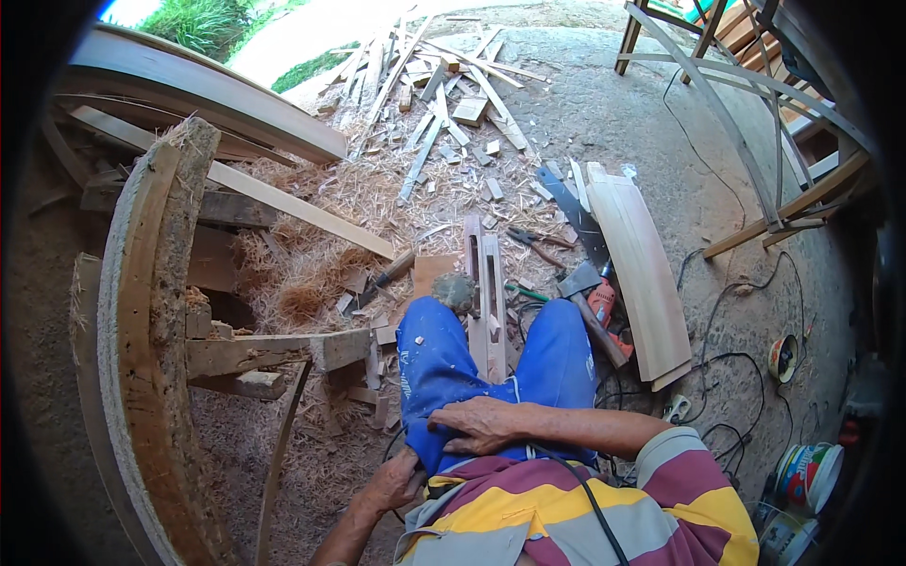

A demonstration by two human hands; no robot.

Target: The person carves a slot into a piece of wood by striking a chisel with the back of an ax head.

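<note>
I sit with blue trousers (437,354) over my knees. My left hand (394,481) is at my left hip, its fingers hidden at the trousers' pocket. Across the left thigh lies my right hand (475,424), its fingers bent and closed on the trouser cloth. Between my knees stretches a narrow wooden piece with long slots (484,292). A rough, rounded lump (454,292) sits by my left knee. Left of it rests a wooden-handled chisel (382,279). By my right knee are a hatchet (580,279) and an orange power drill (602,300).
A handsaw (574,215), pliers (540,243) and pale curved boards (642,278) lie right of centre. Offcuts (469,111) and shavings (302,283) litter the ground ahead. A heavy curved timber frame (142,311) stands at left. Black cables (746,363) and tubs (809,474) are at right.
</note>
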